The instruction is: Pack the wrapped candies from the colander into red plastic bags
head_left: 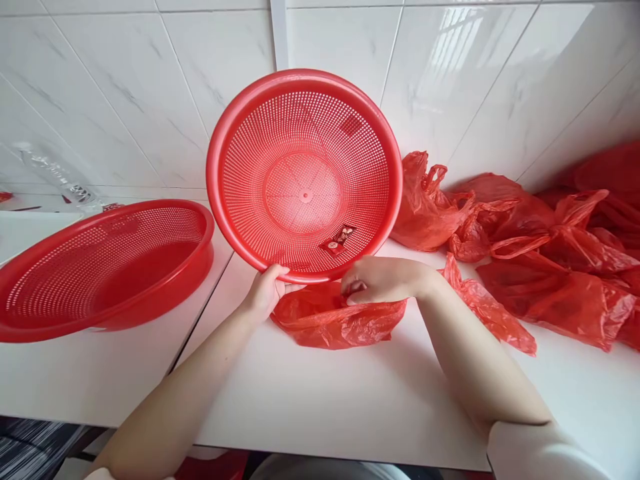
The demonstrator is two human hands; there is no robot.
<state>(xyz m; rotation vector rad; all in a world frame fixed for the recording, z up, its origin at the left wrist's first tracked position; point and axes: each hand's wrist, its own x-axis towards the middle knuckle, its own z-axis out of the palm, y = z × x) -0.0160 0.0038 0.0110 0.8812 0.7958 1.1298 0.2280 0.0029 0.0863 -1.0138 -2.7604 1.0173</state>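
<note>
A red plastic colander [306, 257] is tilted up toward me, its perforated inside showing. My left hand [267, 290] grips its lower rim, thumb over the edge. One or two small dark red and black packets [334, 247] lie inside, low on the right wall. Below the rim, a thin red plastic bag [340, 327] rests on the white table with its mouth spread. My right hand [387, 279] is at the bag's mouth, close to the colander's lower right rim. Its fingers are curled closed, and what they hold, if anything, is hidden.
Another red colander [195, 267] stands on the left part of the table [300, 393], across a seam. Several filled red plastic bags [565, 293] crowd the right side. A clear plastic bottle [63, 180] lies at the back left. A tiled wall [125, 87] rises behind.
</note>
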